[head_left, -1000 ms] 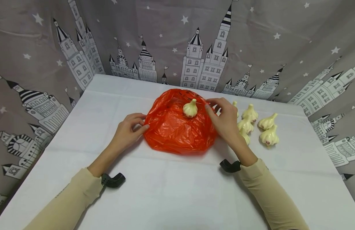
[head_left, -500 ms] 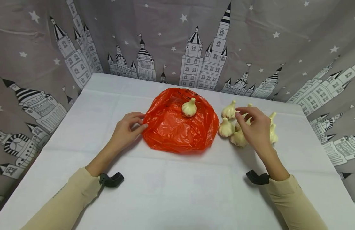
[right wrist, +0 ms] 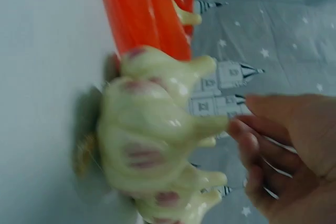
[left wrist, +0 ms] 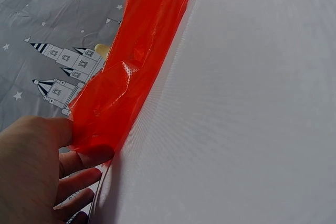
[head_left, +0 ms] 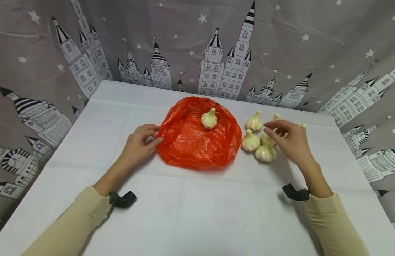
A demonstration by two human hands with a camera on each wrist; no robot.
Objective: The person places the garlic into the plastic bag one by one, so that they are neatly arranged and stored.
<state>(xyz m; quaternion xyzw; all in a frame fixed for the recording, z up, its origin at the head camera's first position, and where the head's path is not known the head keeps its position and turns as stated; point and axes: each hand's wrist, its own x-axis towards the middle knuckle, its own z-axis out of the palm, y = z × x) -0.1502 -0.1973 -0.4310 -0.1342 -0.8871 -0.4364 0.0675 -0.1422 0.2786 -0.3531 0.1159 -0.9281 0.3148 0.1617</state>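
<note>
A red plastic bag (head_left: 197, 147) lies spread on the white table with one garlic bulb (head_left: 209, 120) resting on it toward the back. At the bag's left edge, my left hand (head_left: 138, 144) pinches the film between thumb and fingers; the left wrist view shows the pinched bag edge (left wrist: 118, 93) close up. My right hand (head_left: 290, 138) is over the group of garlic bulbs (head_left: 265, 152) to the right of the bag, thumb and index apart. In the right wrist view, its fingertips are right at the stem of one garlic bulb (right wrist: 149, 142). The hand hides some bulbs.
Two garlic bulbs stand nearest the bag, a front one (head_left: 250, 141) and a back one (head_left: 254, 121). A grey curtain (head_left: 184, 42) printed with castles and stars hangs behind the white-covered table (head_left: 197, 213). Black wrist mounts (head_left: 123, 200) sit on both forearms.
My right hand has left the bag's right edge and moved right, over the garlic bulbs. My left hand stays on the bag's left edge, and the bulb on the bag has stayed put.
</note>
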